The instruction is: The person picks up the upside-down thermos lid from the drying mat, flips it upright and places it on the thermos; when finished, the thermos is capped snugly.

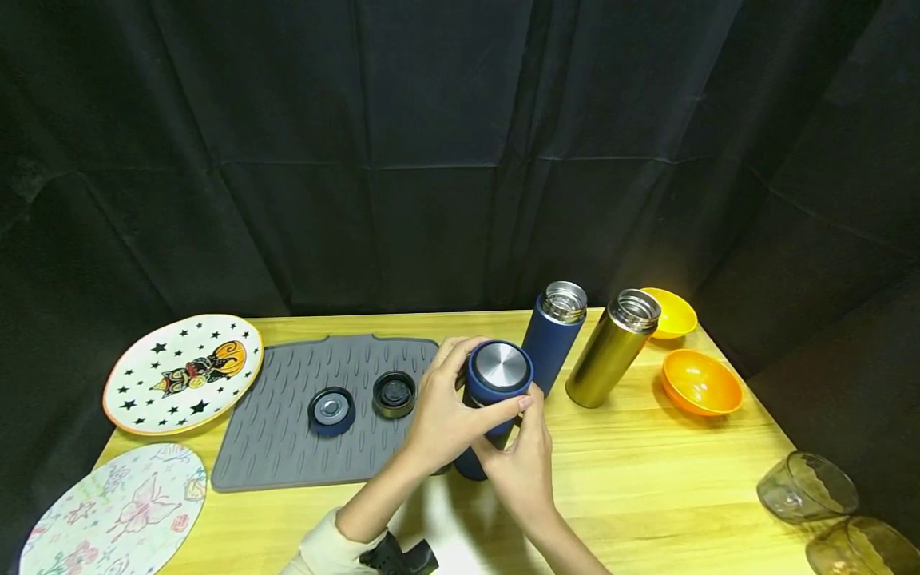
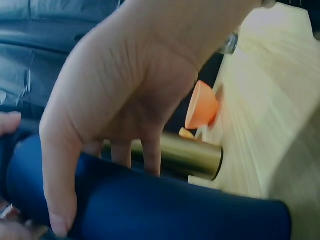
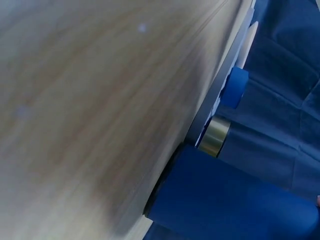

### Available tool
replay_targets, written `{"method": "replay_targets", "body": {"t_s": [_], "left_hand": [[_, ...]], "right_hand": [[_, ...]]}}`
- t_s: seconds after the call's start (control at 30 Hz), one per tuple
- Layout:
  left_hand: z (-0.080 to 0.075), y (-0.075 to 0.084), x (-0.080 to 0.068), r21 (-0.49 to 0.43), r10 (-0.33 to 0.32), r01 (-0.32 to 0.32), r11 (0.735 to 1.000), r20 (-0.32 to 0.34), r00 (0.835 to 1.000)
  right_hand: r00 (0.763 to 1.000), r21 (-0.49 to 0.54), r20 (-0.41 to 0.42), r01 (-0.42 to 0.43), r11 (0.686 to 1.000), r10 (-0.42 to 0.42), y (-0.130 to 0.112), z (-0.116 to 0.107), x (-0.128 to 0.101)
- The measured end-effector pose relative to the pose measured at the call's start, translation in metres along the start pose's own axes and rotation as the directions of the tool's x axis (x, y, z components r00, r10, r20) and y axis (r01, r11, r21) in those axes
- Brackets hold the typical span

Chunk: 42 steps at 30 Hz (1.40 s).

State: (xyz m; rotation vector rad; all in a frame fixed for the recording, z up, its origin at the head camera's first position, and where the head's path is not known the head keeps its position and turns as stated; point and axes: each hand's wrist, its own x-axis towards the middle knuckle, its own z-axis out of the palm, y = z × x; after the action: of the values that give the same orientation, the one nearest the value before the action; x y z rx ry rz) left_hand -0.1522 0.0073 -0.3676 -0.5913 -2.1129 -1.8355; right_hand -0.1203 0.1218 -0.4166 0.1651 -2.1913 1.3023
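1. A capped blue flask [image 1: 491, 403] stands upright on the wooden surface [image 1: 647, 471], its base just beside the grey mat [image 1: 287, 431].
2. The left hand [image 1: 442, 415] curls round its upper body, from the mat side.
3. The right hand [image 1: 521, 459] wraps it lower, fingertips under the lid [image 1: 501, 366].
4. Both hands sit equally close; the long axis runs vertical.

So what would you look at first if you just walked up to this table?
Probably the two hands, left hand and right hand, gripping a capped navy flask mid-table. Behind it stand an open navy flask and a gold flask, with two orange bowls on the right.
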Motion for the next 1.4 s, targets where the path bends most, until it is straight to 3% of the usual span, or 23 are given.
{"method": "replay_targets", "body": {"t_s": [0.23, 0.4, 0.5, 0.63, 0.8, 0.97, 1.13, 1.27, 1.4], "left_hand": [[-0.006, -0.011, 0.002, -0.050, 0.076, -0.070, 0.996, 0.119, 0.990], [0.002, -0.012, 0.000, 0.034, 0.043, -0.046, 0.998, 0.071, 0.997], [0.003, -0.014, 0.001, -0.059, 0.054, -0.050, 0.997, 0.071, 0.996], [0.001, -0.016, 0.002, -0.205, 0.073, -0.038, 0.978, 0.161, 0.984], [0.004, -0.018, 0.000, -0.156, 0.021, -0.003, 0.988, 0.110, 0.994], [0.002, -0.020, 0.002, -0.255, 0.076, -0.028, 0.967, 0.178, 0.981], [0.005, -0.019, 0.001, -0.186, 0.051, -0.028, 0.982, 0.119, 0.992], [0.004, -0.020, 0.001, -0.261, 0.107, -0.066, 0.963, 0.146, 0.984], [0.005, -0.020, 0.000, -0.196, 0.086, -0.060, 0.979, 0.126, 0.988]], "right_hand": [[1.000, 0.011, 0.016, -0.006, 1.000, 0.006, 0.000, 0.000, -0.001], [1.000, 0.014, 0.017, -0.003, 1.000, 0.002, 0.001, 0.000, 0.000], [1.000, 0.000, 0.015, 0.008, 1.000, -0.008, 0.002, 0.000, 0.000], [1.000, 0.001, 0.013, 0.006, 1.000, -0.006, 0.001, -0.001, -0.001], [1.000, -0.005, 0.016, 0.001, 1.000, -0.001, 0.001, -0.001, 0.000], [0.999, 0.002, 0.029, -0.021, 1.000, 0.021, 0.001, -0.002, 0.000], [1.000, -0.009, 0.021, 0.008, 1.000, -0.008, 0.001, -0.002, 0.000], [1.000, 0.001, 0.022, 0.009, 1.000, -0.009, 0.001, -0.001, 0.000], [1.000, 0.007, 0.026, 0.005, 1.000, -0.006, 0.000, -0.001, 0.000]]}}
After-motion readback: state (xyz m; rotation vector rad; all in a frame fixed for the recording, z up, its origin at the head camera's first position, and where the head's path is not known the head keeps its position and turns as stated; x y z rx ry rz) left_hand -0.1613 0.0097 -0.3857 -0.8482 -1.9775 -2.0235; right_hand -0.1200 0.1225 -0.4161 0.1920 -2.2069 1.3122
